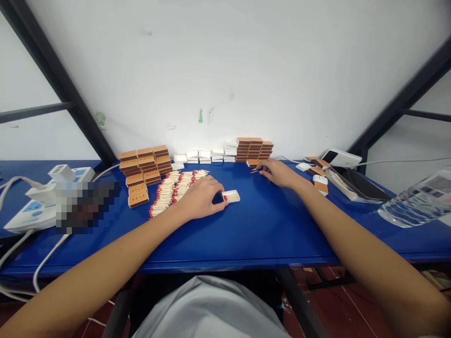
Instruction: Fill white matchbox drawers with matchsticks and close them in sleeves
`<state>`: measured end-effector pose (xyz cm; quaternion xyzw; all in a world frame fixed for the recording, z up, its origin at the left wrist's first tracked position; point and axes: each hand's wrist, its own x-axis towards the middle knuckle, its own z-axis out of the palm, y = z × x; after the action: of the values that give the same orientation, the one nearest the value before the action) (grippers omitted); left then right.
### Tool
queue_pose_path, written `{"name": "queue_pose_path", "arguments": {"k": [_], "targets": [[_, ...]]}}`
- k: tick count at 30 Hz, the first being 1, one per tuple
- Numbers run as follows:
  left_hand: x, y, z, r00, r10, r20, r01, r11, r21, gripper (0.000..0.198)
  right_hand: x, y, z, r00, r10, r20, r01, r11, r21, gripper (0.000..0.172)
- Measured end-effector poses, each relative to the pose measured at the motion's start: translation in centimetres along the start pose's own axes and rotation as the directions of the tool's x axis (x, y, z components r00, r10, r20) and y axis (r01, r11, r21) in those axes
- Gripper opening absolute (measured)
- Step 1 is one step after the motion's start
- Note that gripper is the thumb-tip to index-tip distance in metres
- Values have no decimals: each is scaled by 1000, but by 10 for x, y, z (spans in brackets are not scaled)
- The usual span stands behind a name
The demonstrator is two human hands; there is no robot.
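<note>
My left hand (202,199) holds the left end of a small white matchbox tray (233,196) between thumb and fingers. Red-tipped matches lie inside that tray. Rows of loose matches (165,193) are spread on the blue table, partly hidden behind my left hand. To the right, my right hand (276,172) pinches a few matches (254,171) at its fingertips, just in front of a stack of brown matchboxes (254,150).
Brown matchboxes (145,164) are stacked at the left, with white trays (204,156) along the wall. A power strip (35,211) and cables occupy the far left. On the right are a black pouch (355,185), a white device (341,157) and a plastic bottle (416,199).
</note>
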<state>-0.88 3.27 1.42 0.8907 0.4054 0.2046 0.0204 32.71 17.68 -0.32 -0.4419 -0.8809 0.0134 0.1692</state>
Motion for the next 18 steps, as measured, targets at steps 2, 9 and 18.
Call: {"name": "queue_pose_path", "arguments": {"k": [2, 9, 18], "targets": [[0, 0, 0, 1000, -2, 0, 2, 1000, 4, 19, 2, 4, 4, 1000, -15, -3, 15, 1000, -1, 18], [0, 2, -2, 1000, -4, 6, 4, 1000, 10, 18, 3, -2, 5, 1000, 1, 9, -1, 1000, 4, 19], [1, 3, -1, 1000, 0, 9, 0, 1000, 11, 20, 1, -15, 2, 999, 16, 35, -19, 997, 68, 18]]}}
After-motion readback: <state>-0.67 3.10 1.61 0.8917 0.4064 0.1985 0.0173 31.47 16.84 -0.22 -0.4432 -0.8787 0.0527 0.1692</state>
